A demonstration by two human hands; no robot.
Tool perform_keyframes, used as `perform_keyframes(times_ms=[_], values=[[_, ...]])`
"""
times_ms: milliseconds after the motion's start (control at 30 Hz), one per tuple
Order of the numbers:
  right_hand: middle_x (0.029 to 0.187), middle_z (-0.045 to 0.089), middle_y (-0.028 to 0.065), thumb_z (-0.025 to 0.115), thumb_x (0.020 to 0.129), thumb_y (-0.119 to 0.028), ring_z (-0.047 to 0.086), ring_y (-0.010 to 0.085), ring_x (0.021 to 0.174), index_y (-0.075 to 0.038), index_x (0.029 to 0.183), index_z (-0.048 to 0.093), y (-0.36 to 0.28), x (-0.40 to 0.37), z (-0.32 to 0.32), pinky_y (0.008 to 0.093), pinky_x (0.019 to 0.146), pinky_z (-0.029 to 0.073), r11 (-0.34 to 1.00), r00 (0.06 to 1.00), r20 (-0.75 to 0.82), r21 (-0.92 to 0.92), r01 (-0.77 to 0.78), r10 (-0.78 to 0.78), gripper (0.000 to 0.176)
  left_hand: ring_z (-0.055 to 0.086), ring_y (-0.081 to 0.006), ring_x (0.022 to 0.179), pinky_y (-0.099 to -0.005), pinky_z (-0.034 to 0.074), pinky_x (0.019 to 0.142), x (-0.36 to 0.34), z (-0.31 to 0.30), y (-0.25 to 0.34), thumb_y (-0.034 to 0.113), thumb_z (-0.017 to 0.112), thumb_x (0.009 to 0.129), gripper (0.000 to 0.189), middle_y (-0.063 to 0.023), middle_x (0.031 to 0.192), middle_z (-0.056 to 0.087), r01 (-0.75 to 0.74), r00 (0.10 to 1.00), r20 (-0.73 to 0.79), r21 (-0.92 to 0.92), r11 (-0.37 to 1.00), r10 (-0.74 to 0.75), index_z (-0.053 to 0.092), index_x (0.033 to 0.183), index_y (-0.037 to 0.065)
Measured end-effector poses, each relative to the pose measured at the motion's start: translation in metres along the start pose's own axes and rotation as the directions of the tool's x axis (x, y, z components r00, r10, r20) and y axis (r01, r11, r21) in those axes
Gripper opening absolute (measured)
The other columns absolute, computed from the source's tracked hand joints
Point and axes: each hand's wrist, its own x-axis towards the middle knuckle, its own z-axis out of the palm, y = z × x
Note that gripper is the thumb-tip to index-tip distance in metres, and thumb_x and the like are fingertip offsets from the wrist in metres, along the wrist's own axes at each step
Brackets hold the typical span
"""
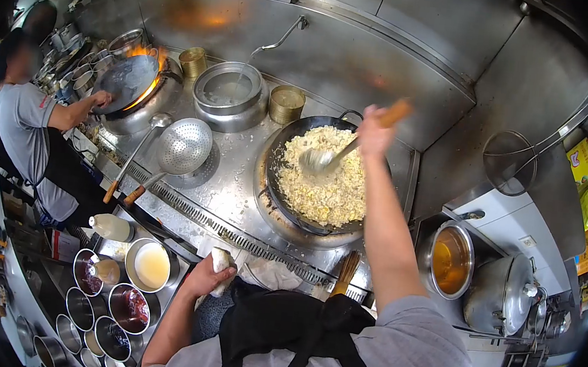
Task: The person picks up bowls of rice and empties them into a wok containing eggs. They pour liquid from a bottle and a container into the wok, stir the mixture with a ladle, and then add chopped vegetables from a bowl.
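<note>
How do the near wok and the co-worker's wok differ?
The near wok holds pale-yellow food; the co-worker's wok shows only mottled dark grey.
The near wok looks level; the co-worker's wok looks tilted, a co-worker's hand at its edge.
Flames rise beside the co-worker's wok; none show around the near wok.
Both are round.

Right arm [391,242] extended forward, nearly straight; right hand [375,133] clenched. Left forearm [178,321] angled forward, left hand [205,278] curled tight.

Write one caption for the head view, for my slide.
Right grip holds a wooden-handled utensil over a wok of yellowish food; left grip holds white cloth.
</note>
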Motion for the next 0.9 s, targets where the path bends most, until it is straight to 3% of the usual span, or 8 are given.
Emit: perform_keyframes(times_ms=[67,167,333,467,600,667,733,900], values=[[0.051,0.042,-0.0023,0.065,0.086,-0.012,0.037,0.0072,0.038,-0.01,0.081,0.047,-0.024,-0.002,0.022,0.025,0.034,0.03,0.96,0.951,0.134,-0.027,-0.278,0.279,0.019,0.057,-0.0189,0.097,-0.0325,0.045,0.088,0.003,0.001,-0.009,0.025,0.068,0.084,0.043,-0.0095,0.103,0.062,-0.046,0.998,-0.044,0.015,0.999,0.047,0.052,0.116,0.001],[0.05,0.041,-0.0027,0.065,0.087,-0.012,0.037,0.0067,0.037,-0.011,0.081,0.046,-0.121,0.018,0.046,0.0248,0.034,0.03,0.923,0.892,0.238,-0.102,-0.372,0.385,0.019,0.058,-0.0212,0.094,-0.0336,0.045,0.086,-0.007,-0.003,0.003,0.029,0.068,0.084,0.045,-0.0106,0.102,0.062,-0.065,0.997,-0.036,0.002,0.998,0.065,0.051,0.115,0.001],[0.05,0.044,-0.0011,0.067,0.086,-0.014,0.041,0.0078,0.038,-0.011,0.07,0.044,-0.082,-0.01,0.015,0.0238,0.036,0.032,0.95,0.977,0.213,0.306,-0.067,0.0,0.027,0.057,-0.0178,0.085,-0.0325,0.047,0.078,-0.007,-0.003,-0.011,0.025,0.068,0.084,0.035,-0.0084,0.09,0.062,-0.058,0.987,-0.154,-0.031,0.998,0.052,0.054,0.107,0.002],[0.051,0.044,-0.0011,0.067,0.085,-0.012,0.042,0.008,0.039,-0.009,0.075,0.047,-0.064,0.008,0.029,0.0242,0.035,0.032,0.926,0.907,0.197,-0.013,-0.376,0.371,0.023,0.057,-0.019,0.086,-0.0329,0.047,0.079,-0.014,-0.005,0.012,0.026,0.068,0.084,0.037,-0.0089,0.092,0.062,-0.009,0.998,-0.067,-0.096,0.995,0.003,0.054,0.108,0.001],[0.051,0.041,-0.0028,0.066,0.087,-0.017,0.037,0.0066,0.039,-0.009,0.079,0.047,-0.13,0.027,0.022,0.0235,0.035,0.029,0.971,0.95,0.215,0.03,-0.237,0.226,0.022,0.058,-0.0206,0.09,-0.0338,0.046,0.083,-0.003,0.0,-0.007,0.029,0.068,0.084,0.042,-0.0105,0.098,0.063,-0.113,0.991,-0.088,-0.124,0.986,0.102,0.053,0.111,0.001],[0.052,0.042,-0.0028,0.065,0.088,-0.017,0.039,0.007,0.04,-0.009,0.079,0.047,-0.1,0.014,0.01,0.0234,0.036,0.031,0.96,0.993,0.117,0.279,-0.024,-0.009,0.022,0.058,-0.022,0.092,-0.0344,0.046,0.084,0.0,-0.001,-0.013,0.031,0.068,0.084,0.044,-0.012,0.1,0.063,-0.073,0.992,-0.108,-0.091,0.993,0.063,0.052,0.113,0.001],[0.051,0.042,-0.0023,0.065,0.087,-0.014,0.039,0.0089,0.038,-0.009,0.074,0.046,-0.018,-0.017,0.014,0.0245,0.036,0.032,0.977,0.987,0.027,0.14,-0.163,0.16,0.023,0.059,-0.0236,0.093,-0.035,0.046,0.084,0.001,0.0,-0.004,0.033,0.068,0.084,0.048,-0.0137,0.101,0.063,-0.063,0.996,-0.071,-0.029,0.998,0.061,0.051,0.115,0.001],[0.052,0.043,-0.0018,0.066,0.087,-0.016,0.039,0.0066,0.039,-0.009,0.075,0.044,-0.105,0.025,0.026,0.0241,0.035,0.031,0.95,0.936,0.205,0.072,-0.304,0.285,0.026,0.056,-0.0186,0.096,-0.0327,0.045,0.087,0.002,-0.005,0.019,0.024,0.071,0.083,0.047,-0.0092,0.104,0.061,-0.084,0.996,-0.047,-0.064,0.994,0.081,0.05,0.118,0.0]])
